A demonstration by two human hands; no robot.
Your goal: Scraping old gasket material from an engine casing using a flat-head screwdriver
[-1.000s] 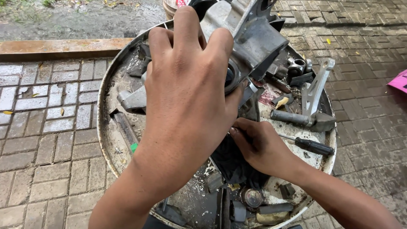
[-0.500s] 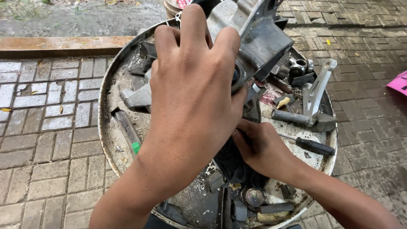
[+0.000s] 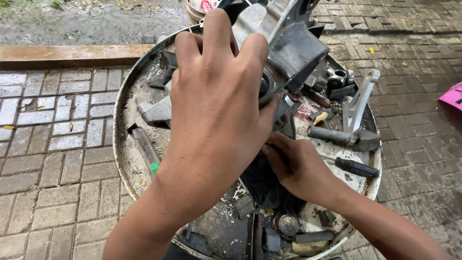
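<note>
Here the left hand [image 3: 216, 101] is spread wide, its grip clamped over the top of a large grey cast-metal machine housing [image 3: 288, 43], fingers curled around the casting near a dark round opening on its side. The housing stands tilted over the middle of a round, shallow metal tray [image 3: 126, 159] stained with grease. Just below it the right hand [image 3: 298, 168] is curled narrow, its fingers pressed against the underside of the housing beside a crumpled black rag [image 3: 267, 188]; whether that grip holds something small cannot be told, since the fingertips are hidden. Near the right hand, to its right, a screwdriver with a black handle [image 3: 353, 167] lies in the tray. Farther right rests a silver metal lever arm with a dark cylindrical peg [image 3: 353, 115], and beyond it a small shiny metal ring fitting [image 3: 336, 75]. On the left side of the tray lies a flat dark metal bar with a green tip [image 3: 144, 150]. The tray sits on wet grey brick paving [image 3: 43, 144], with a rusty brown kerb [image 3: 72, 52] behind it.
</note>
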